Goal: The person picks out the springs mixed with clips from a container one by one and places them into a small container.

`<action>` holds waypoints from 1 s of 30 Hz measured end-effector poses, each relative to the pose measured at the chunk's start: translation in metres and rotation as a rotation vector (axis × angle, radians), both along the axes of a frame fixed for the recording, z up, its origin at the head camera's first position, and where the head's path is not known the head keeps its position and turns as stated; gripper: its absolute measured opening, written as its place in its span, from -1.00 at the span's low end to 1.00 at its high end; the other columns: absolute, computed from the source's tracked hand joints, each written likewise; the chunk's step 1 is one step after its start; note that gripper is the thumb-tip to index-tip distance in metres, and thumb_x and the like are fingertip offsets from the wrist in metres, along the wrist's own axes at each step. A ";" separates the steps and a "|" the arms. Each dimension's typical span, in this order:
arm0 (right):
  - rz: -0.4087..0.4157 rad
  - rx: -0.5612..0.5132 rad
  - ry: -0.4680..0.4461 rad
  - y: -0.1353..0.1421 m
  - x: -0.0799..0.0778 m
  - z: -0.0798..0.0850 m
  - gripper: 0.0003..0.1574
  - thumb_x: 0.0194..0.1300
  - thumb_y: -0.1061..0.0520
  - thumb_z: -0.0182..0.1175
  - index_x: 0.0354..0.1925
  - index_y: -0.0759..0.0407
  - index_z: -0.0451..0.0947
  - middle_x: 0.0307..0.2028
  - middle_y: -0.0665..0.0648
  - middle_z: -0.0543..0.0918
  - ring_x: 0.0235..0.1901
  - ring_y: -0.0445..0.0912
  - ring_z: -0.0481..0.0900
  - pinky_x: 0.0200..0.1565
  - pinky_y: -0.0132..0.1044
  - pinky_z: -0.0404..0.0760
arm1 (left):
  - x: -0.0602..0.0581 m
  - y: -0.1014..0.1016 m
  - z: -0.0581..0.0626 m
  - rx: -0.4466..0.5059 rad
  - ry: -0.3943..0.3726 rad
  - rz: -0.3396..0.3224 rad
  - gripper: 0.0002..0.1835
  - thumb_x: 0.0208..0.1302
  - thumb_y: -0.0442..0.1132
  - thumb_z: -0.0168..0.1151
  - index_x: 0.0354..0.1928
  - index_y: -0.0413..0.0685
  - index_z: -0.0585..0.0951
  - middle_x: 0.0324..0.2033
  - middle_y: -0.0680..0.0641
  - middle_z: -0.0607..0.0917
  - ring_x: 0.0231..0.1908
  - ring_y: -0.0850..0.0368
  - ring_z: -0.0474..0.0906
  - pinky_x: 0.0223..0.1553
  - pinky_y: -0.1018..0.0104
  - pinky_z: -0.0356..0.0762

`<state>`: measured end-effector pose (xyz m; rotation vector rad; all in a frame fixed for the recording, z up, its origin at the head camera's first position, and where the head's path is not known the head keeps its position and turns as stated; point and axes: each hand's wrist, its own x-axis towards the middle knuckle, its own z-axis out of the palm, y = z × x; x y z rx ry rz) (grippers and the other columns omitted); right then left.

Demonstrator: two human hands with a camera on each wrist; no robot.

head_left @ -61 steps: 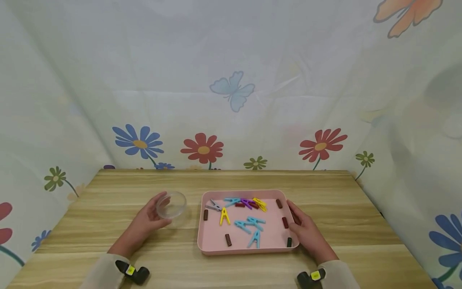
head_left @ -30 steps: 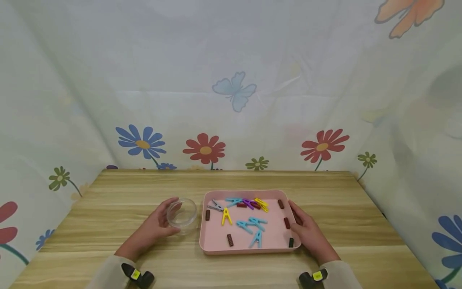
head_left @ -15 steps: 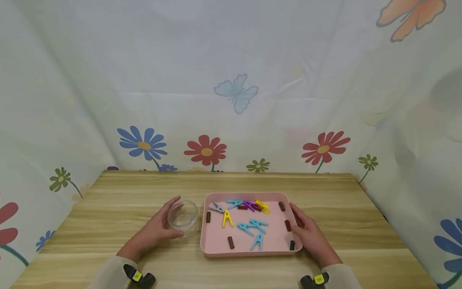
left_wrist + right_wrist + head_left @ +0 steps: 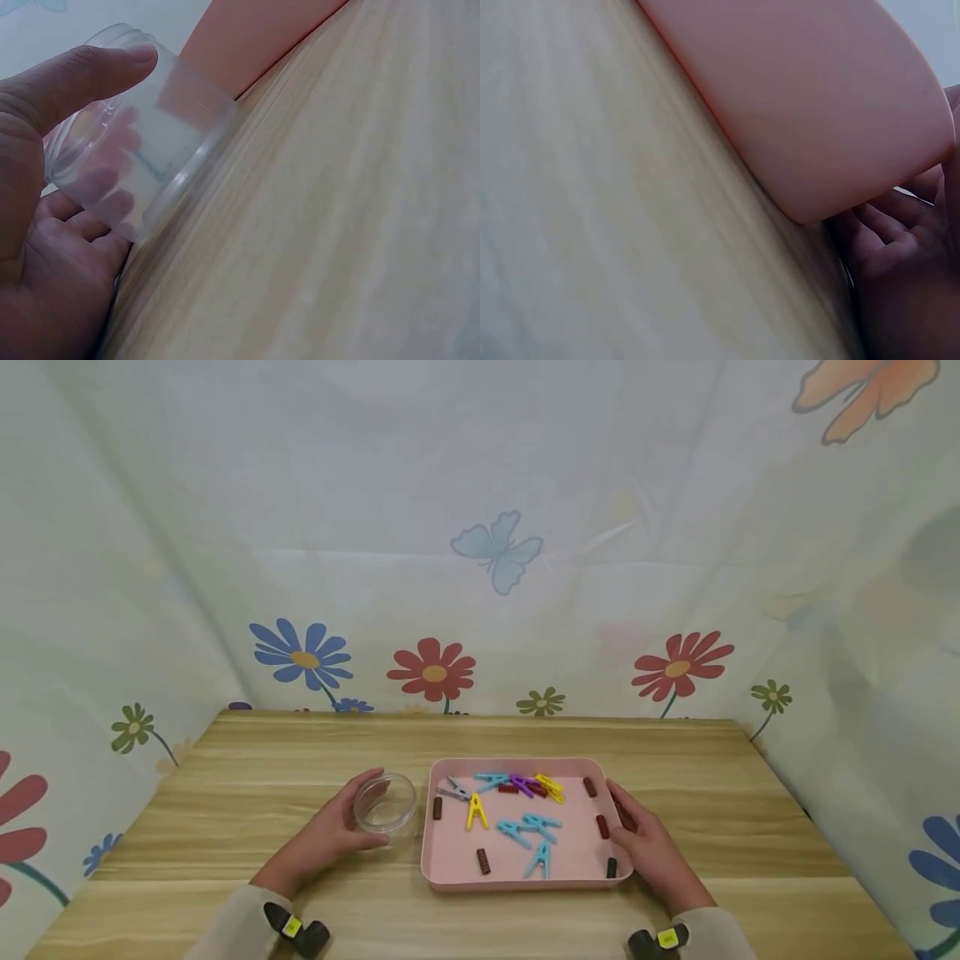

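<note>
My left hand holds a clear plastic jar beside the tray's left side, thumb at the near side and fingers round the far side. In the left wrist view the see-through jar has a threaded neck, no lid, and its base sits at the tabletop. At the other end, my right hand grips the pink tray, thumb at the rim and fingers at the outer wall. Inside the tray lie blue clothespins, a purple clothespin, yellow clothespins and a grey clothespin.
Several small ridged dark pieces are scattered in the tray, mostly brown or dark red, with a dark green piece at the front right corner. The wood-grain table ends at a flowered curtain behind.
My left hand has brought the jar rightward and slightly nearer, close to the tray's left wall, then stayed there. The right hand and tray keep their place; the head view has shifted slightly.
</note>
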<state>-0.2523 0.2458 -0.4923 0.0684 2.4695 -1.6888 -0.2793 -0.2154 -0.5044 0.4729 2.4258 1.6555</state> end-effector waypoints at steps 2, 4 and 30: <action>0.000 0.000 -0.005 0.000 0.000 0.000 -0.09 0.30 0.33 -0.09 0.52 -0.12 -0.07 0.53 0.08 0.02 0.51 0.08 0.01 0.32 -0.09 0.24 | 0.000 0.000 0.000 -0.003 -0.003 -0.004 0.06 -0.01 -0.18 0.52 0.48 0.08 0.07 0.44 -0.15 0.27 0.47 -0.11 0.09 0.39 0.12 0.12; -0.001 0.002 -0.007 0.000 0.000 0.001 -0.09 0.31 0.32 -0.09 0.52 -0.14 -0.06 0.53 0.07 0.02 0.51 0.06 0.01 0.32 -0.10 0.25 | 0.000 0.000 0.001 -0.002 -0.009 -0.005 0.06 0.00 -0.17 0.52 0.48 0.07 0.07 0.44 -0.16 0.27 0.47 -0.12 0.08 0.39 0.15 0.14; 0.007 0.208 0.084 -0.001 -0.003 0.010 -0.16 0.34 0.20 0.11 0.49 -0.12 0.07 0.51 0.14 0.07 0.35 0.25 0.31 0.17 -0.02 0.53 | -0.001 -0.001 0.002 0.022 -0.089 0.016 0.01 -0.02 -0.15 0.53 0.44 0.25 0.12 0.45 -0.07 0.24 0.49 -0.05 0.05 0.44 -0.11 -0.01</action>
